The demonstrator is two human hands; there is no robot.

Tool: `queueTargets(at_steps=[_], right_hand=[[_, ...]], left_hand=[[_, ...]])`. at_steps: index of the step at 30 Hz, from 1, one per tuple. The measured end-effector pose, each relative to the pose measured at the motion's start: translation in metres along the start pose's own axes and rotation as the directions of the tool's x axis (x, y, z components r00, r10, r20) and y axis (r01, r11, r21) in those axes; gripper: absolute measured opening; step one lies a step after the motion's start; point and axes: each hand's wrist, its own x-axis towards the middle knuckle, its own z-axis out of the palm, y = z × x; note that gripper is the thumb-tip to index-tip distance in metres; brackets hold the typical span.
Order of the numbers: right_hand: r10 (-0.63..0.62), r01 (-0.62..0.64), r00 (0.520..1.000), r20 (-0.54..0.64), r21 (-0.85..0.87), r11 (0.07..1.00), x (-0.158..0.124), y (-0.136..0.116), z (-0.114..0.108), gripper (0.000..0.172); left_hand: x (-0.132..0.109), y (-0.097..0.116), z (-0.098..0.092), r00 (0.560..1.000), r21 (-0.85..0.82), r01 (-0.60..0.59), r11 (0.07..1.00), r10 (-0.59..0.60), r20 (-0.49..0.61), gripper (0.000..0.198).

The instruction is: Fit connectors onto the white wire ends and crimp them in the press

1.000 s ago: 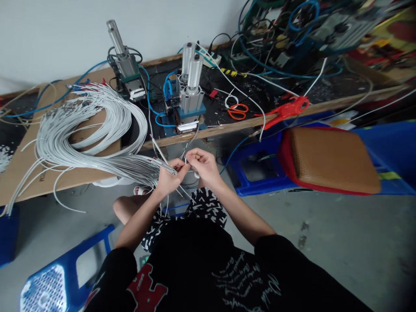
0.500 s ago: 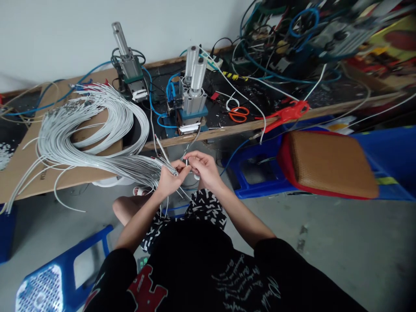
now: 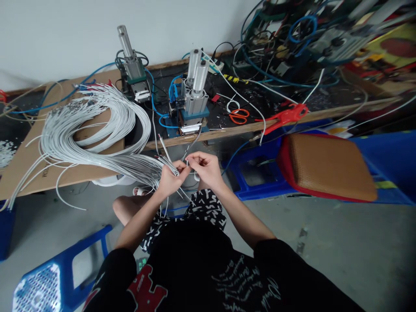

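A large bundle of white cables curves from the cardboard on the bench toward my lap. My left hand is closed round the near ends of this bundle, with several tips poking out past the fingers. Close beside it, my right hand pinches the end of one white cable, its fingertips almost touching the left thumb. The exact tip between the fingers is too small to make out. Just beyond the hands, at the bench edge, stands a small pneumatic press with two knurled cylinders.
A second press stands farther left. Orange-handled scissors and a red air gun lie along the bench edge. At right is a blue chair with a brown cushion; a blue stool is at lower left.
The right hand's fingers have shifted slightly at the cable end, and its thumb tip sits a little higher. The left hand keeps its hold; the view has moved slightly.
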Motion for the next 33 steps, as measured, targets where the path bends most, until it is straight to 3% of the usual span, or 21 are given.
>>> queueTargets(at_steps=[13,23,33], right_hand=[[-0.004,0.004,1.000,-0.008,0.003,1.000,-0.003,-0.002,-0.001,0.025],[-0.068,0.077,0.995,0.069,-0.142,0.987,0.003,-0.013,-0.009,0.014],[-0.031,0.033,0.999,0.040,-0.034,0.999,0.004,-0.008,-0.005,0.020]], left_hand=[[0.000,-0.001,0.001,1.000,0.041,-0.025,0.999,0.025,-0.002,0.038],[0.001,0.002,0.002,1.000,0.044,-0.030,0.999,0.029,0.003,0.042],[0.001,-0.003,0.000,1.000,0.024,-0.014,1.000,0.014,0.002,0.043]])
